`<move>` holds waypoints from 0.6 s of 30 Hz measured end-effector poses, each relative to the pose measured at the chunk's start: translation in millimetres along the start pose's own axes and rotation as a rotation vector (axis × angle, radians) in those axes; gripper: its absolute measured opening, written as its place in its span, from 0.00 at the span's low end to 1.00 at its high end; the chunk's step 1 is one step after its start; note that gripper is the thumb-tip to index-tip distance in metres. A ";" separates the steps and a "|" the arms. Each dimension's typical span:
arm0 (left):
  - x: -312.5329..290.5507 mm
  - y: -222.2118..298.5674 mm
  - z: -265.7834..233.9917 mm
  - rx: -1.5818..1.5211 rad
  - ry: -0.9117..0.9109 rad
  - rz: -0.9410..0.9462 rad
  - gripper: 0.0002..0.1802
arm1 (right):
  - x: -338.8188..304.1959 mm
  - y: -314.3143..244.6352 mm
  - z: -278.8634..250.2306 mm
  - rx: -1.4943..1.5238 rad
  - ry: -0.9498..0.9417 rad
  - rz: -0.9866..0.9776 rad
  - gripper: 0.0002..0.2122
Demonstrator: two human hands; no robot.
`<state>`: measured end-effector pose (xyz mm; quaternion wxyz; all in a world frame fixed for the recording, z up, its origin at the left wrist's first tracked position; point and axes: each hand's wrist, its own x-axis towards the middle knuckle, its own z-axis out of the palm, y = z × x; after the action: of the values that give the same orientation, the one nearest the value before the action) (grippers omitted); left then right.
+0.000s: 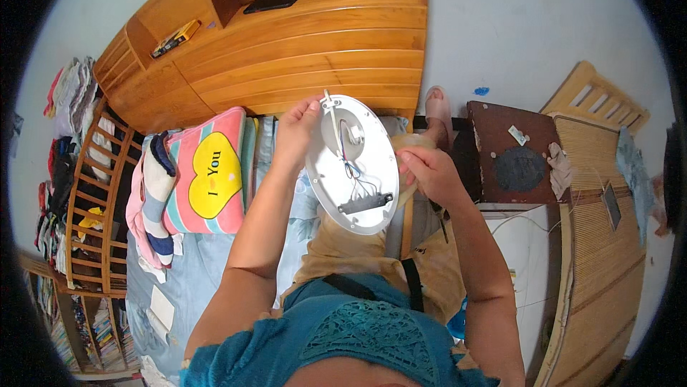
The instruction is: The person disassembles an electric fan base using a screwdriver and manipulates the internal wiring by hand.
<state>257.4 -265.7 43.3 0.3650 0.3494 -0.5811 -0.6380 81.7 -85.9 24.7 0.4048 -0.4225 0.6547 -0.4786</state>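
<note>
In front of my body is a round white metal lamp base (331, 190), tilted so that its inner side shows. Thin coloured wires (351, 165) run from a raised round part near its top to a black module (365, 204) low on the plate. My left hand (298, 129) is closed on its upper left rim, beside a small white bracket (330, 103). At the right rim my right hand (426, 171) pinches the edge. The plate's far side is hidden, as are some of my fingertips.
A bed with a blue sheet (207, 272) lies left, with a pink cushion (203, 172) and folded cloth on it. Behind stands a wooden headboard (308, 47) with shelves. A dark brown table (494, 133) and a bamboo mat (601, 244) are at right. My slippered foot (437, 111) is near the headboard.
</note>
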 end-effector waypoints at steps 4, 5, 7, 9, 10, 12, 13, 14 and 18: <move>8.0 -3.7 0.4 -0.045 0.003 -0.012 0.13 | -0.6 -1.3 -0.5 0.019 0.006 -0.051 0.14; 9.3 -3.9 0.1 -0.046 0.012 -0.015 0.13 | 0.3 -0.5 -0.1 0.025 0.010 -0.063 0.14; 8.4 -4.3 0.7 -0.048 0.023 -0.018 0.13 | 0.9 2.6 1.6 0.034 0.016 -0.081 0.14; 6.7 -1.9 2.4 -0.050 0.027 -0.012 0.13 | 1.2 4.7 3.2 0.044 0.038 -0.094 0.13; 6.8 -3.2 1.8 -0.047 0.024 0.005 0.13 | 1.4 5.7 3.8 0.048 0.049 -0.100 0.13; 7.0 -6.2 0.0 -0.042 0.016 0.037 0.12 | 2.4 10.6 6.1 0.076 0.052 -0.118 0.12; 7.4 -7.3 -0.6 -0.040 0.007 0.044 0.12 | 2.7 12.4 7.2 0.088 0.053 -0.126 0.12; 8.0 -8.0 -1.2 -0.038 -0.002 0.051 0.12 | 3.1 12.8 7.9 0.099 0.057 -0.138 0.12; 3.5 -7.1 -0.2 -0.059 -0.002 0.026 0.12 | 1.1 6.4 10.2 0.094 0.050 -0.125 0.10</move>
<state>255.5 -268.4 36.2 0.3828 0.3304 -0.5666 -0.6505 89.8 -88.7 16.2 0.3771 -0.4312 0.6136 -0.5436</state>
